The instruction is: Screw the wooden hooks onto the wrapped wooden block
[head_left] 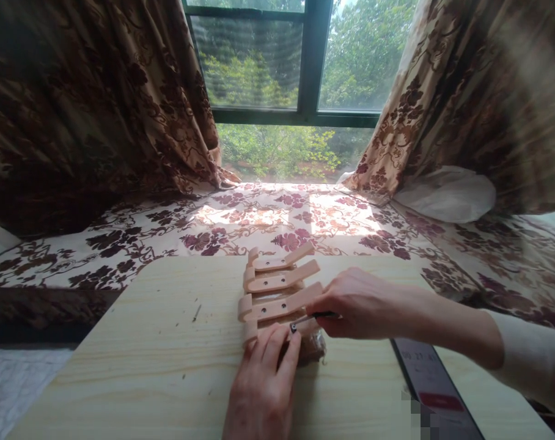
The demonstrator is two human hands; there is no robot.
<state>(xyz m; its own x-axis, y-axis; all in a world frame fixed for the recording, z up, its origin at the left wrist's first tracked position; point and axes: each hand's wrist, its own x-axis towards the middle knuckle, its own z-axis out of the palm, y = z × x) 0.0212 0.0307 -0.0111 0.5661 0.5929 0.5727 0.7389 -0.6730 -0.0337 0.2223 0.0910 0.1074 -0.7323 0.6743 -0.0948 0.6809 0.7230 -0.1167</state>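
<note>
- Right hand [351, 305] grasps a slim dark tool [326, 315], fingers closed.
- Left hand [264, 385], fingers slightly parted, touches the beige hook rack [274, 308]; whether it grips, I cannot tell.

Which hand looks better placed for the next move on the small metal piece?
Probably the right hand: it grips a slim dark tool directed toward the small metal piece. The left hand has its fingertips right at that piece, so it seems better suited to steadying.
</note>
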